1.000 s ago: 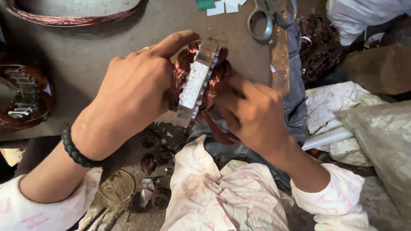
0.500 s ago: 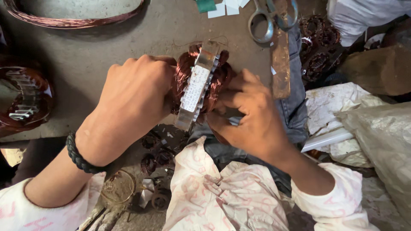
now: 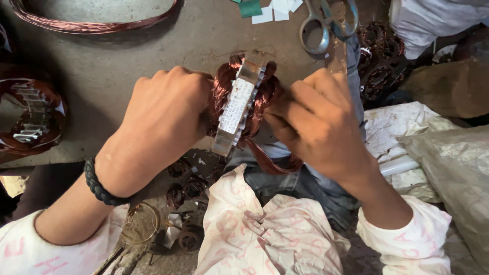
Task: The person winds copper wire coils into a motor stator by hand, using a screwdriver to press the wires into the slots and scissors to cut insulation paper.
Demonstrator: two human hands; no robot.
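the left hand [image 3: 163,117] now has its thumb curled in against the stator [image 3: 239,104]; the right hand [image 3: 321,122] sits closer, gripping the copper windings [image 3: 265,99].

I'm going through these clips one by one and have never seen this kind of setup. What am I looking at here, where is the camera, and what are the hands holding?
There is no machine: the single camera sits on a person's head and looks down at their own two bare hands. The left hand and right hand together grip a motor stator, a metal ring wound with copper wire. On the grey work surface lie scissors, a loop of copper wire and, at the left edge, another wound stator. Smaller coils lie below the hands.
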